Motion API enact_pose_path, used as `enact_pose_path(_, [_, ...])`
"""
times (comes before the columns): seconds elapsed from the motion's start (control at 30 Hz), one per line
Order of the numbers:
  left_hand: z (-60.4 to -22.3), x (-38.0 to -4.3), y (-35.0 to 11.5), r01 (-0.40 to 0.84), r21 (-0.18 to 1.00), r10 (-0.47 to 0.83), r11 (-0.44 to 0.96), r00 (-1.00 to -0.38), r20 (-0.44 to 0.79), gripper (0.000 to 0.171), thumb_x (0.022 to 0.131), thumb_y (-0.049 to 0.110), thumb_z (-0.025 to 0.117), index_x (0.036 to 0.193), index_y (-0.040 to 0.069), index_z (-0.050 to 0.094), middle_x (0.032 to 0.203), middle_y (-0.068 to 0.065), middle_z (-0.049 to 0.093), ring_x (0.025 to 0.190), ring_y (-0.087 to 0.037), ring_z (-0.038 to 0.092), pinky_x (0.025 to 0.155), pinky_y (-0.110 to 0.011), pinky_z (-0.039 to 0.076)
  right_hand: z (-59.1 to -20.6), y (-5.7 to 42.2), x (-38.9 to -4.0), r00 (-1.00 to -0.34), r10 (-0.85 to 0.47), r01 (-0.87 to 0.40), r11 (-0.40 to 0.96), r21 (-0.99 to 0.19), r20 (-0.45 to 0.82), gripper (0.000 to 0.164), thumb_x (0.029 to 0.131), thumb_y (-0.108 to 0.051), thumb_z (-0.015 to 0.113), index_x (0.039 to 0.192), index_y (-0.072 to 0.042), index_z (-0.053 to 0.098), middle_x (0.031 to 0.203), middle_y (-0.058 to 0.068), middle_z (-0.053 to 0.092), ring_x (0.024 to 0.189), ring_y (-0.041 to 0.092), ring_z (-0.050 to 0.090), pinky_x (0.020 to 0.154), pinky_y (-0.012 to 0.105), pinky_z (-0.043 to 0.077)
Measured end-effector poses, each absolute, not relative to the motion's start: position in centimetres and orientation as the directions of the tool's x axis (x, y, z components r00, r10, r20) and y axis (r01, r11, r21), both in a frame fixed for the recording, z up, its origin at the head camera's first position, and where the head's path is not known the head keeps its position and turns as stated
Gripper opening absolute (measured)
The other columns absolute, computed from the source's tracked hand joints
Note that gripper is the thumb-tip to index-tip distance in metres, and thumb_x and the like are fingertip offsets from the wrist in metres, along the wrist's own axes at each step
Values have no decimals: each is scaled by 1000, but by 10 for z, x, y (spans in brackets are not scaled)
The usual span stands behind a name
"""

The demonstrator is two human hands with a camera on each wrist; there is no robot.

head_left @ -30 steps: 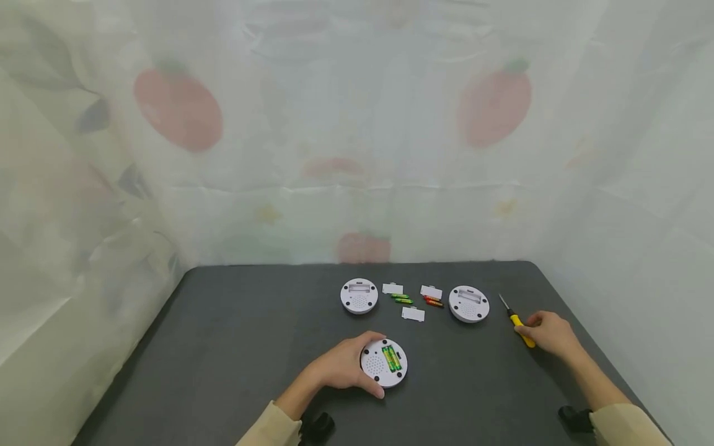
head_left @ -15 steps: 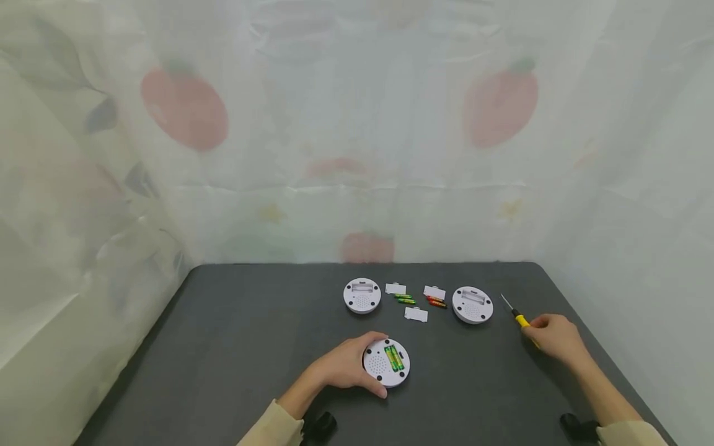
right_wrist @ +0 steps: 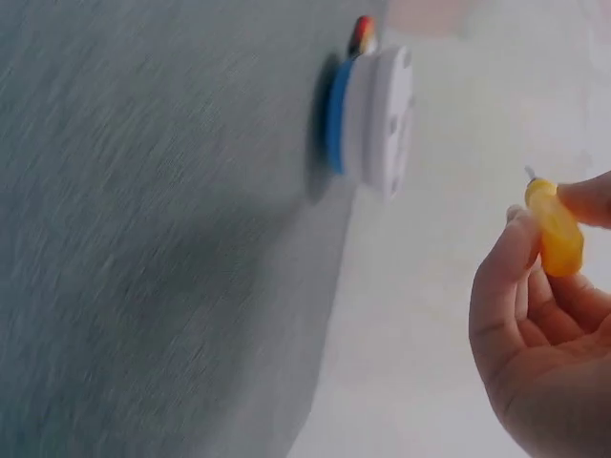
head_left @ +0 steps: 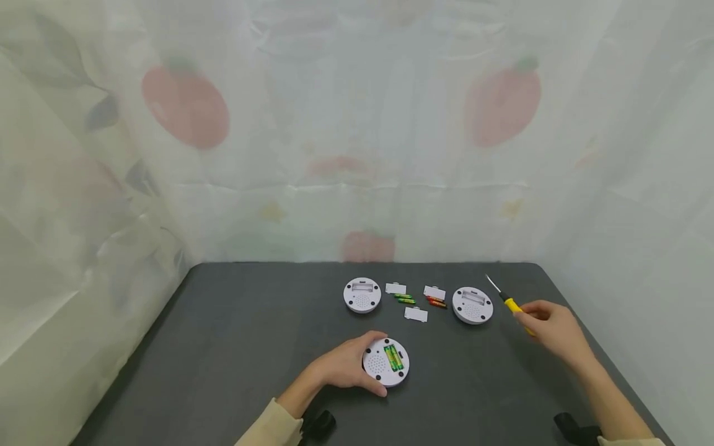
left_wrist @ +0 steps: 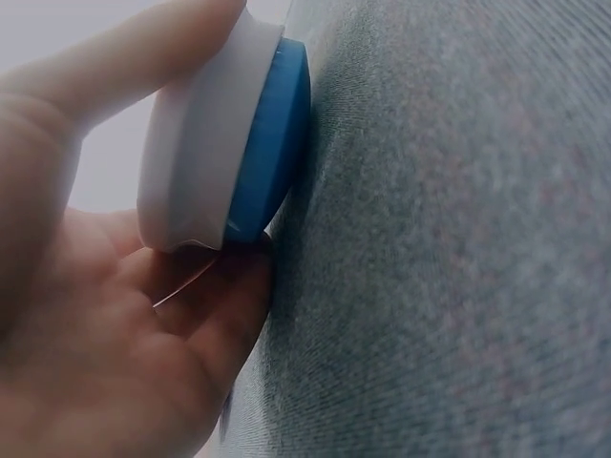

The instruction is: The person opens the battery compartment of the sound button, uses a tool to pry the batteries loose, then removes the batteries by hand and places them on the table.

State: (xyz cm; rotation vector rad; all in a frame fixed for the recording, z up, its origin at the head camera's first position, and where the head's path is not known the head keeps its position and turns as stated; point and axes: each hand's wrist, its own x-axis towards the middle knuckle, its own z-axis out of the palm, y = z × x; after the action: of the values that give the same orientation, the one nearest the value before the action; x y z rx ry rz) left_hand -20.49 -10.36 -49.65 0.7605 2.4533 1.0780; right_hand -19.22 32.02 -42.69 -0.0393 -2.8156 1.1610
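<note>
At the front of the table my left hand [head_left: 347, 368] grips a round white device [head_left: 377, 367] by its rim, thumb on one side and fingers on the other. Its underside faces up, with two green batteries [head_left: 393, 358] in an uncovered compartment. The left wrist view shows the device's blue lower part [left_wrist: 272, 143] resting at or close to the dark cloth. To the right, my right hand [head_left: 558, 333] pinches a screwdriver [head_left: 512, 305] by its yellow handle, tip pointing away and to the left. In the right wrist view the handle [right_wrist: 557, 234] is lifted off the table.
Two similar round devices, one left [head_left: 361, 296] and one right [head_left: 472, 306], lie at the back with vacant battery compartments. Between them are white battery covers [head_left: 416, 314], green batteries [head_left: 406, 300] and red batteries [head_left: 437, 302]. A pale curtain [head_left: 279, 155] surrounds the dark table [head_left: 251, 334].
My right hand has taken hold of the screwdriver and lifted it from the table, with its tip moving up and left in view. The left hand keeps its grip on the device.
</note>
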Motion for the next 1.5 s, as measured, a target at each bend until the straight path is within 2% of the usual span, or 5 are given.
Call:
enact_pose_path(0.37, [-495, -204, -103, 336, 772, 618, 540, -781, -92, 94, 68, 41, 95, 145, 22, 45, 114, 11, 58, 100, -8, 54, 89, -30, 42, -413, 291, -186, -989, -125, -124, 452, -883, 75, 35, 102, -23, 64, 120, 7, 62, 87, 5, 74, 60, 24, 57, 56, 33, 49])
enact_pose_path(0.7, [-495, -204, -104, 324, 771, 613, 549, -783, -107, 93, 68, 41, 94, 145, 24, 45, 113, 11, 57, 99, -9, 54, 88, -31, 42, -417, 273, -185, -973, -203, -173, 316, -933, 111, 28, 101, -14, 64, 118, 9, 62, 86, 4, 72, 61, 23, 57, 56, 31, 50])
enact_pose_path(1.0, [-494, -203, -104, 318, 773, 611, 548, -784, -111, 92, 69, 41, 94, 145, 24, 45, 112, 11, 57, 98, -9, 54, 87, -31, 42, -425, 254, -187, -966, -246, -145, 268, -952, 78, 23, 101, -15, 63, 113, 5, 65, 84, 18, 65, 61, 23, 58, 56, 29, 51])
enact_pose_path(1.27, [-495, -204, -104, 342, 758, 613, 556, -784, -96, 93, 69, 42, 94, 145, 23, 45, 112, 12, 57, 99, -8, 54, 88, -30, 42, -435, 240, -190, -942, -334, -128, 266, -955, 33, 21, 101, -14, 62, 113, 3, 65, 73, 17, 61, 58, 19, 57, 54, 30, 52])
enact_pose_path(1.5, [-495, -205, -104, 337, 759, 613, 557, -784, -102, 93, 69, 42, 94, 146, 23, 45, 113, 12, 58, 99, -8, 54, 88, -30, 42, -445, 232, -192, -923, -382, -64, 294, -954, -56, 26, 101, -19, 63, 114, 3, 63, 83, 32, 59, 64, 19, 58, 58, 30, 53])
